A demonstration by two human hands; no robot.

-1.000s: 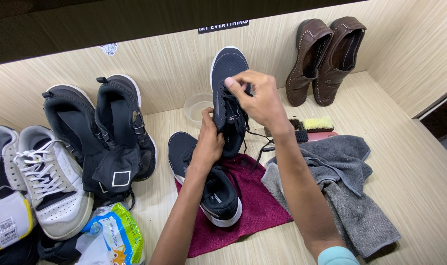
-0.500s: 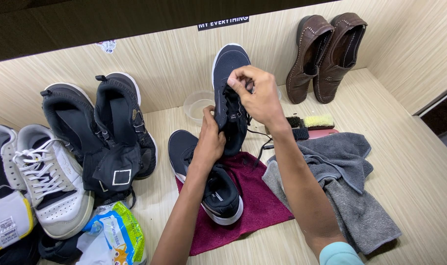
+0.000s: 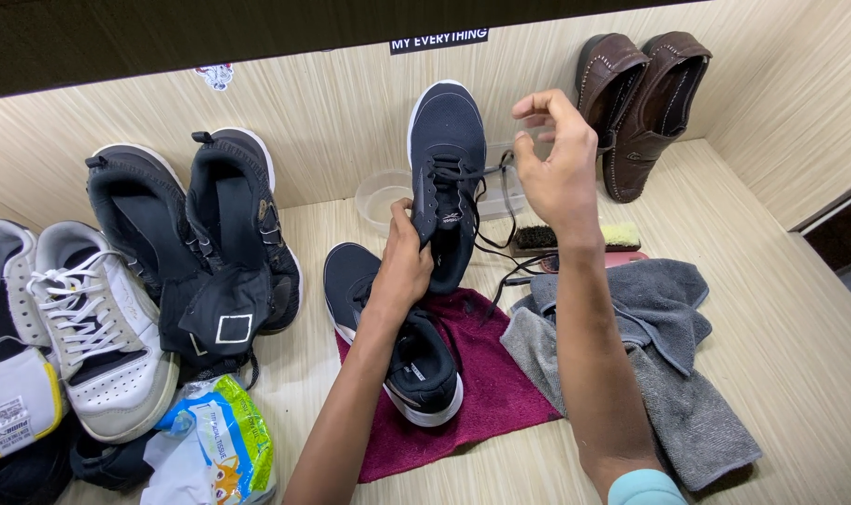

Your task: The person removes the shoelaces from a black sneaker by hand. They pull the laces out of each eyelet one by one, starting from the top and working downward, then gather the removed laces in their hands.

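- The left hand (image 3: pixel 405 266) is clasped around the side of a navy sneaker (image 3: pixel 447 178), holding it upright with the toe pointing up toward the back wall.
- The right hand (image 3: pixel 556 168) is raised just right of the sneaker, fingers loosely curled, pinching the end of its black shoelace (image 3: pixel 496 173), which runs back to the eyelets.
- The matching navy sneaker (image 3: pixel 397 341) lies below, resting on a maroon cloth (image 3: pixel 500 393) spread on the pale wooden worktop (image 3: pixel 780 318).
- A grey towel (image 3: pixel 650 355) lies crumpled beside the maroon cloth, under the right forearm.
- Behind the held sneaker sit a clear plastic bowl (image 3: pixel 380 194) and a shoe brush (image 3: pixel 575 237).
- A pair of brown leather shoes (image 3: pixel 640 108) leans against the back wall at the right.
- At the left lie black high-top shoes (image 3: pixel 201 243), a white sneaker (image 3: pixel 93 327) and a packet of wipes (image 3: pixel 215 449).
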